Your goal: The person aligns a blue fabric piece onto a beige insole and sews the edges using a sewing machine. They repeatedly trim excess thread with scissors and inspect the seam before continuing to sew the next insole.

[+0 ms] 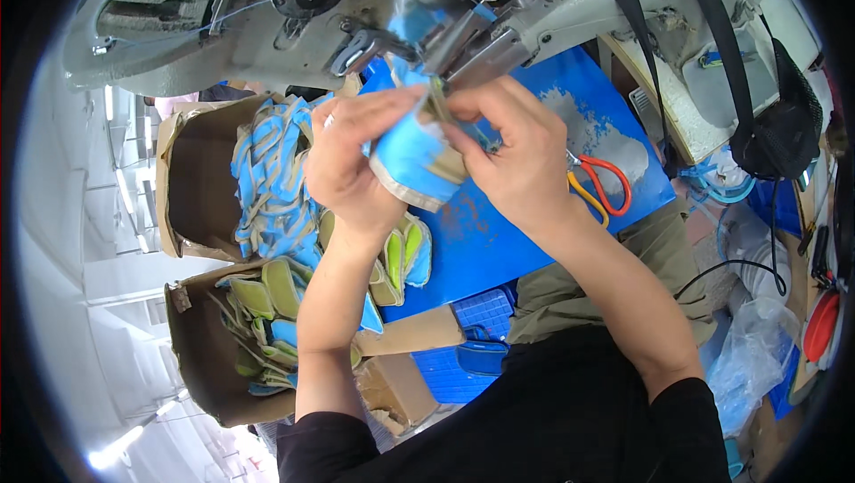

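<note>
Both hands are at a piece of blue fabric with beige edging, held up under the metal parts of a sewing machine. My left hand is closed on the piece's left side, a ring on one finger. From the right, my right hand pinches its upper edge between thumb and fingers. The upper end of the piece is blurred and partly hidden by the machine. Just right of my right hand, scissors with red and orange handles lie on the blue work table.
At the left, a cardboard box stands by a heap of blue and beige strips. Below it, another box holds green and blue padded pieces. More pieces lie by my left forearm. A black strap hangs at the right.
</note>
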Action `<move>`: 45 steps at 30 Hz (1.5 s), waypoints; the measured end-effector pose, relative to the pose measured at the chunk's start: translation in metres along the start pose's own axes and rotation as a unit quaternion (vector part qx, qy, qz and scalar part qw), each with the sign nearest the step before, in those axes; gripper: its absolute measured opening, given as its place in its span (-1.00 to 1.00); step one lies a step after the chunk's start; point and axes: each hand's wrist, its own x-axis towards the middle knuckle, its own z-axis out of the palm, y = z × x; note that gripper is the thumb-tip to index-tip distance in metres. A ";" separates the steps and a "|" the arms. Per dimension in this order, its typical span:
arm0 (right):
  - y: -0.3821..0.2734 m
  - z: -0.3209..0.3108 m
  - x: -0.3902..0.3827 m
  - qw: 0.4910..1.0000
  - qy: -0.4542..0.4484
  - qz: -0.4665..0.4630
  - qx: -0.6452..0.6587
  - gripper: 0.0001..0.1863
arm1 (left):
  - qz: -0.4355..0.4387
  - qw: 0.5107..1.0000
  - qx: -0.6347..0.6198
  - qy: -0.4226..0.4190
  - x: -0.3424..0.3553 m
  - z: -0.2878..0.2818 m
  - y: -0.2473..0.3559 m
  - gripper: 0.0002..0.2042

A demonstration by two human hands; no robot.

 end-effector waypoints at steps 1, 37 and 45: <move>-0.001 0.000 0.000 1.000 0.000 0.005 0.006 -0.77 | 0.035 0.999 0.028 -0.016 0.002 -0.001 0.002 -0.76; 0.000 -0.018 0.012 0.936 -0.108 0.244 0.230 -0.82 | 0.066 0.989 0.133 -0.027 -0.004 0.005 0.015 -0.77; -0.008 -0.025 0.014 0.922 -0.145 0.270 0.236 -0.77 | 0.096 0.984 0.147 -0.039 -0.002 0.007 0.018 -0.76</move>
